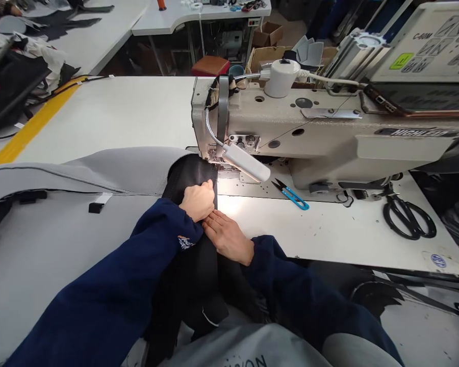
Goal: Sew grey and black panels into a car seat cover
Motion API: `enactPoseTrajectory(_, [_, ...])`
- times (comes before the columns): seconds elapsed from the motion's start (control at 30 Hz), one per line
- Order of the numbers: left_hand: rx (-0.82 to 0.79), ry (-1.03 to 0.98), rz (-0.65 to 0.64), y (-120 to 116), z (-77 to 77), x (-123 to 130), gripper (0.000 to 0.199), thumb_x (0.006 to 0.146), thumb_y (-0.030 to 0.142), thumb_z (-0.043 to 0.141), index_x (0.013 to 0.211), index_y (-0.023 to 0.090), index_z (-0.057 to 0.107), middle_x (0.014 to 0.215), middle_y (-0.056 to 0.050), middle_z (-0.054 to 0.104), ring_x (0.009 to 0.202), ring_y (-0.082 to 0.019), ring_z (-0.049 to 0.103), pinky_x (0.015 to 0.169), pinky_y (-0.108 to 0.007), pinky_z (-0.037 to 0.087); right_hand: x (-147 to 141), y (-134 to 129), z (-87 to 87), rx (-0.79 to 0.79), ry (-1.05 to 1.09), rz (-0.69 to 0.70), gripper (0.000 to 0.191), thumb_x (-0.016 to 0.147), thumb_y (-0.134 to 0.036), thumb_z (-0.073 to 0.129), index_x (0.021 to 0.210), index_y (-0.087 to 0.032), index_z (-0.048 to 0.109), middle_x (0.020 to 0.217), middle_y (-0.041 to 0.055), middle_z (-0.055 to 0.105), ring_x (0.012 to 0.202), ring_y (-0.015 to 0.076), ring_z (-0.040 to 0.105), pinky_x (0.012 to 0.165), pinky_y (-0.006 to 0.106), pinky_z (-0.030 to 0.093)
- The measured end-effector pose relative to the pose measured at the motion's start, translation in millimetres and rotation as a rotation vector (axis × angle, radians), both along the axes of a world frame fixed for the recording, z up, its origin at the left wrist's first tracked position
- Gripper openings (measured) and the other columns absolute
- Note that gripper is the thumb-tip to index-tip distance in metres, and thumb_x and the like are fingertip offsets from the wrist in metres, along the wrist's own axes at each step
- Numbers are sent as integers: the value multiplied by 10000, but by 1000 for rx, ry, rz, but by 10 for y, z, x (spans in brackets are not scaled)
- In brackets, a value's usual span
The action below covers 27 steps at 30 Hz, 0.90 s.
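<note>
Black material (191, 176) runs from under the head of a sewing machine (248, 122) down over the table's front edge. My left hand (199, 200) is closed in a pinch on this black material, just in front of the needle area. Below and to its right, my right hand (228, 236) lies with its fingers together on the material's right edge, fingertips touching near my left hand. Grey material (130, 168) joined to the black piece spreads over the table to the left. A small lamp (247, 162) lights the spot by the needle.
Blue thread snips (291, 194) lie right of the needle area, and black scissors (409, 219) sit farther right. Dark pieces (11, 92) are heaped at the far left. A red stool (210, 66) and cardboard boxes (268, 34) stand behind the machine table (137, 107).
</note>
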<state>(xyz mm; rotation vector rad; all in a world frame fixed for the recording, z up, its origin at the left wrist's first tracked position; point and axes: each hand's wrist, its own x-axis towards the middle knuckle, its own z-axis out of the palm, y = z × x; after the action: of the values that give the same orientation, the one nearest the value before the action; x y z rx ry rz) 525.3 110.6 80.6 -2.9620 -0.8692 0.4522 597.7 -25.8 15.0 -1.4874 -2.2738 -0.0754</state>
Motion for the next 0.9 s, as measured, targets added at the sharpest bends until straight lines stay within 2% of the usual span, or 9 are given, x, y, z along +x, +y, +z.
enactPoseTrajectory(0.13, [-7, -37, 9, 48, 4, 142, 527, 805, 166, 448, 1301, 3, 523, 1048, -245, 640, 839, -319, 694, 625, -368, 499, 78, 96, -5, 2, -12, -23, 298, 949, -133, 423, 1151, -64, 630, 1224, 188, 634, 1252, 271, 526, 1126, 443, 388])
enactPoseTrajectory(0.27, [-8, -74, 79, 44, -16, 221, 525, 824, 168, 437, 1312, -14, 495, 1058, -240, 634, 853, -316, 694, 645, -366, 508, 194, 131, 19, 15, 62, 28, 288, 876, -43, 394, 979, -92, 658, 1037, 157, 681, 1127, 256, 583, 1088, 452, 408])
enactPoseTrajectory(0.37, [6, -136, 133, -28, -94, 171, 500, 862, 158, 379, 1330, 12, 481, 1105, -220, 618, 869, -292, 687, 643, -352, 510, 393, 67, 30, 57, 213, 67, 305, 817, -49, 406, 974, -150, 647, 1031, 89, 700, 1061, 202, 613, 1062, 410, 422])
enactPoseTrajectory(0.4, [20, -162, 142, -58, -128, 137, 497, 881, 166, 360, 1347, 36, 471, 1128, -208, 610, 889, -282, 680, 638, -342, 508, 488, 44, 35, 73, 256, 12, 311, 822, -58, 400, 986, -166, 641, 1051, 72, 702, 1050, 185, 620, 1051, 393, 427])
enactPoseTrajectory(0.47, [61, -221, 133, -108, -196, 63, 486, 923, 219, 335, 1373, 85, 459, 1149, -184, 597, 949, -272, 656, 632, -325, 502, 709, 23, 60, 79, 280, -229, 299, 864, -80, 379, 993, -172, 633, 1066, 74, 696, 1024, 180, 626, 1004, 380, 445])
enactPoseTrajectory(0.57, [114, -290, 91, -147, -264, -17, 460, 960, 309, 320, 1344, 127, 498, 1113, -164, 594, 988, -272, 620, 621, -329, 497, 1060, 99, 148, -12, 151, -654, 275, 942, -140, 371, 1041, -134, 627, 1107, 138, 645, 1036, 239, 598, 915, 383, 470])
enactPoseTrajectory(0.63, [123, -313, 76, -158, -272, -38, 445, 967, 334, 321, 1315, 144, 524, 1100, -155, 586, 966, -271, 612, 601, -339, 491, 1256, 213, 228, -107, 30, -827, 287, 963, -169, 382, 1145, -127, 601, 1154, 160, 593, 1036, 267, 586, 891, 385, 477])
enactPoseTrajectory(0.77, [115, -324, 68, -170, -250, -47, 424, 971, 346, 333, 1290, 156, 538, 1097, -139, 569, 948, -260, 607, 559, -337, 475, 1471, 457, 355, -262, -167, -934, 403, 946, -131, 399, 1337, -179, 483, 1156, 152, 563, 914, 252, 631, 785, 351, 502])
enactPoseTrajectory(0.9, [126, -331, 55, -162, -255, -64, 423, 973, 338, 345, 1293, 137, 536, 1106, -129, 568, 989, -250, 603, 579, -337, 486, 1497, 535, 387, -259, -233, -917, 345, 964, -161, 386, 1291, -143, 497, 1086, 162, 592, 928, 264, 635, 747, 333, 500])
